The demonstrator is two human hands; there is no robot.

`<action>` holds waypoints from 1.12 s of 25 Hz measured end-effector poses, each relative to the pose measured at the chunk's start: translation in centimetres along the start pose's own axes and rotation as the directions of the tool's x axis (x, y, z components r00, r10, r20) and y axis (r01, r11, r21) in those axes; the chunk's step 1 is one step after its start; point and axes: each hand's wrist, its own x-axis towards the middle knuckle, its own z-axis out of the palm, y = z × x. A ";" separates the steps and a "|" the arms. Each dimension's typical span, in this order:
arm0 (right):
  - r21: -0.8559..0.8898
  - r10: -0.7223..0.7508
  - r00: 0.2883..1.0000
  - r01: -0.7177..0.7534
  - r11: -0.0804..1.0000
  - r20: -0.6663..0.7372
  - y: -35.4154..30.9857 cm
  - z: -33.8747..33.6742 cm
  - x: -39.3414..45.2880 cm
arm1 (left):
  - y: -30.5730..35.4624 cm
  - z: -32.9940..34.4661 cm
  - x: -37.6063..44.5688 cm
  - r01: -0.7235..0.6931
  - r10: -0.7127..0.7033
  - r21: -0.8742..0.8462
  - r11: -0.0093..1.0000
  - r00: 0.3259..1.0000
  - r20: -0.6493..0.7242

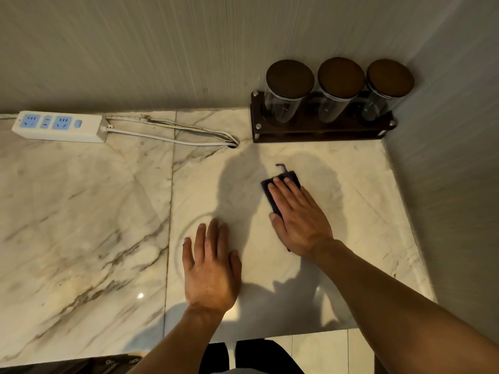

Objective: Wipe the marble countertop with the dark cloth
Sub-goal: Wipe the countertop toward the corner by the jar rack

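Two hands lie spread on the marble desk (81, 211): right hand (299, 217) flattens the soft, light dark cloth (272, 197), best pressed palm-down; left hand (210, 268) braces bare beside.

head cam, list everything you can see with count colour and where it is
marble countertop: 1, white with grey-brown veins, fills the middle of the view
dark cloth: 1, dark navy, flat on the countertop under the right hand
power strip: 1, white with blue sockets, far left by the wall
cable: 1, white, runs from the power strip to a hole in the countertop
jar rack: 1, dark wood, far right corner against the wall
glass jars: 3, clear with brown lids, standing in the jar rack
wall: pale grey, behind and to the right
left hand: 1, flat on the countertop, holding nothing
right hand: 1, pressed flat on the dark cloth
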 end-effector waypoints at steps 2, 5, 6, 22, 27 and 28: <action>0.009 0.035 0.999 -0.035 0.999 -0.008 0.2 -0.1 1.0 | 0.0 0.0 0.1 0.011 -0.011 0.017 1.000 1.000 0.004; 0.025 0.127 0.991 -0.126 0.992 -0.040 0.3 -0.1 2.6 | 0.1 -0.1 0.2 0.015 -0.015 0.031 0.999 1.000 0.012; 0.035 0.160 0.986 -0.159 0.987 -0.041 0.3 -0.1 3.2 | 0.1 -0.1 0.2 0.017 -0.018 0.036 0.999 1.000 0.019; 0.261 0.716 0.687 -0.674 0.691 -0.121 -0.7 0.4 6.7 | 0.2 -0.2 0.2 0.014 -0.017 0.059 0.998 0.999 0.047; 0.272 0.746 0.655 -0.701 0.659 -0.118 -1.3 0.5 4.7 | 0.2 -0.1 0.2 0.026 -0.028 0.048 0.999 0.998 0.054; 0.274 0.747 0.654 -0.702 0.657 -0.118 -1.4 0.6 4.1 | 0.2 -0.1 0.2 0.024 -0.026 0.039 0.999 0.999 0.047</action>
